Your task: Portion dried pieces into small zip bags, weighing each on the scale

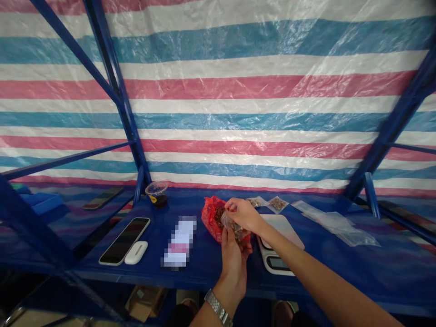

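My left hand (234, 261), with a metal-band watch (218, 305) at the wrist, grips a small clear plastic bag (235, 225) from below. My right hand (245, 213) reaches in from the right, its fingers closed at the bag's upper edge. Whether anything else is between those fingertips is hidden. Under and behind the small bag lies an opened red plastic bag (209, 215) full of small brown pieces (219, 215). Just right of it, partly covered by my right forearm, sits a white digital scale (286, 229).
Two filled clear packets (277, 204) lie behind the scale. Flat clear bags (340, 222) are spread at the right. To the left are a phone (125, 240), a white earbud case (136, 252), a blurred-out bright rectangle (180, 243) and a lidded cup (157, 195). Blue posts (127, 109) flank the shelf.
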### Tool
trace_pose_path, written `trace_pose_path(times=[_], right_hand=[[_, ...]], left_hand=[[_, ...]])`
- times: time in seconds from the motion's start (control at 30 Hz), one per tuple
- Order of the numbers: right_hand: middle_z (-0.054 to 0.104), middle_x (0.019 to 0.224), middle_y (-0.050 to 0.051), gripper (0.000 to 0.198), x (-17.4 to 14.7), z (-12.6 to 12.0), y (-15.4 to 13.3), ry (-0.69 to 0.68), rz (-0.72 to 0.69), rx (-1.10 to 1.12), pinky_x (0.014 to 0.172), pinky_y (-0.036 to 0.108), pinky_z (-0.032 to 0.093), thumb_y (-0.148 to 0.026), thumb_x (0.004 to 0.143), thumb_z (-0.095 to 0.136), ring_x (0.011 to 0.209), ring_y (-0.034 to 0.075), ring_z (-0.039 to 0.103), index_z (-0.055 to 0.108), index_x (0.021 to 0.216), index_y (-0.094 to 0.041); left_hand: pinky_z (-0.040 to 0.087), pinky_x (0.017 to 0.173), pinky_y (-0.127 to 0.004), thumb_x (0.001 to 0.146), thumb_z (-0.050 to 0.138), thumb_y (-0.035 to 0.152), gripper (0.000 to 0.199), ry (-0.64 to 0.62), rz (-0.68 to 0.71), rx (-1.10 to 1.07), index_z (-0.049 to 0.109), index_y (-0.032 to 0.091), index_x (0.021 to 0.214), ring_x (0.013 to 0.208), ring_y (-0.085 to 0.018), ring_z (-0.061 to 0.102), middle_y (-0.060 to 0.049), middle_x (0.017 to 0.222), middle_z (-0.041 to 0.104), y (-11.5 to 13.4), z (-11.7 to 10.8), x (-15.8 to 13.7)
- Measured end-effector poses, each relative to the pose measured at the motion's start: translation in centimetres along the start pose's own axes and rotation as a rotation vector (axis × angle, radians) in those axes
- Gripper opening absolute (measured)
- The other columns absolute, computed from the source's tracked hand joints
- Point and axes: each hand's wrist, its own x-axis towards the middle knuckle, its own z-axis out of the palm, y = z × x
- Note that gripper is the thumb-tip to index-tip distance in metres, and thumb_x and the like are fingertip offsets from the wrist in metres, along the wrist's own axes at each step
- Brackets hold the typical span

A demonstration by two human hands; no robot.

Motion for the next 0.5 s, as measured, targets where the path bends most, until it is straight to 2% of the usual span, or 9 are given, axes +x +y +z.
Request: trace_pose_path(times=[0.2,0.4,0.5], right_hand=[[0.078,0.081,0.003,0.017,0.42,-0.55,-0.42,-0.06,-0.037,0.06,0.065,0.026,0.05,-0.013,0.075,0.067,0.073,0.02,0.072,0.076,0.088,-0.021],[0.077,0.078,0.002,0.019,0.3,-0.41,0.04,-0.059,-0.043,0.061,0.062,0.025,0.048,-0.011,0.074,0.066,0.069,0.018,0.071,0.076,0.088,-0.02],[0.077,0.079,0.002,0.019,-0.06,-0.61,0.31,-0.054,-0.042,0.054,0.063,0.025,0.048,-0.012,0.075,0.065,0.07,0.018,0.071,0.076,0.088,-0.02]], left_hand=[[0.045,0.05,-0.021,0.102,0.053,0.037,0.028,-0.009,-0.066,0.027,0.059,0.014,0.117,0.051,-0.01,0.059,-0.011,0.088,0.076,0.93,-0.02,-0.07],[0.047,0.054,-0.022,0.101,0.055,0.042,0.039,-0.108,-0.102,0.039,0.053,0.021,0.133,0.052,-0.011,0.063,-0.011,0.093,0.078,1.08,-0.55,0.16],[0.046,0.054,-0.022,0.103,0.05,0.039,0.039,-0.094,-0.123,0.066,0.048,0.022,0.138,0.05,-0.011,0.062,-0.01,0.092,0.078,1.11,-0.4,-0.05]])
